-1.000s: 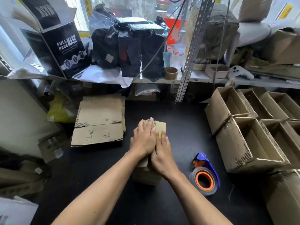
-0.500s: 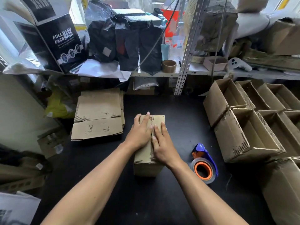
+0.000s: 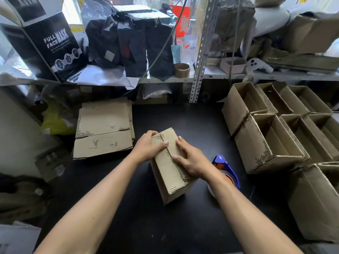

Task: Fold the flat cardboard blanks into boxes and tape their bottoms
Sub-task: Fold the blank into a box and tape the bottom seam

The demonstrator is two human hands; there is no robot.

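A small cardboard box (image 3: 169, 173) stands on the black table (image 3: 139, 213) with its folded bottom flaps facing up, and it is turned at an angle. My left hand (image 3: 146, 146) grips its far left corner, fingers curled over the edge and thumb on the left flap. My right hand (image 3: 190, 158) lies on the right flap and presses it down, thumb near the seam. A blue tape dispenser (image 3: 222, 162) with an orange-cored roll lies just right of the box, partly hidden by my right forearm. A stack of flat cardboard blanks (image 3: 104, 129) lies to the left.
Several open folded boxes (image 3: 266, 142) crowd the table's right side, and another box (image 3: 315, 202) sits at the near right. A shelf (image 3: 220, 75) behind carries black bags, a brown tape roll (image 3: 181, 70) and a mask carton (image 3: 49, 41). A metal upright (image 3: 200, 52) rises at the back.
The box has turned so its near end swings right. My left hand has moved from lying flat on top to gripping the far left corner. My right hand has slid rightward on the flap.
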